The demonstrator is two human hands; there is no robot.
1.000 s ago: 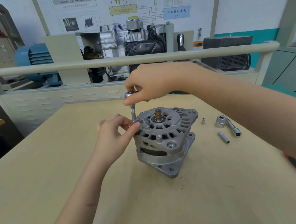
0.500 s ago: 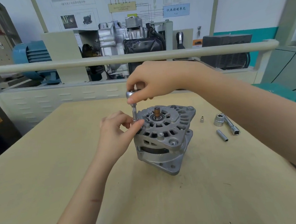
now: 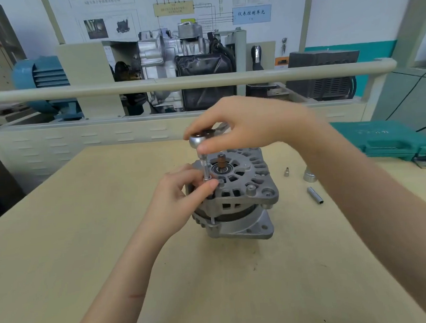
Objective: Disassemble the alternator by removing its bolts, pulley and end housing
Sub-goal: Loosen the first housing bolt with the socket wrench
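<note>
Alternator [image 3: 238, 192] upright on table [image 3: 87, 244]. Right hand [image 3: 249, 124] grips ratchet head [image 3: 198, 140] from above. Left hand [image 3: 179, 196] pinches extension and socket [image 3: 205, 170] at housing's left edge.

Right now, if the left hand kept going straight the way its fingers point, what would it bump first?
Its fingers already touch it: the left hand pinches the thin knurled steel extension bar; right behind stands the grey ribbed metal alternator.
</note>
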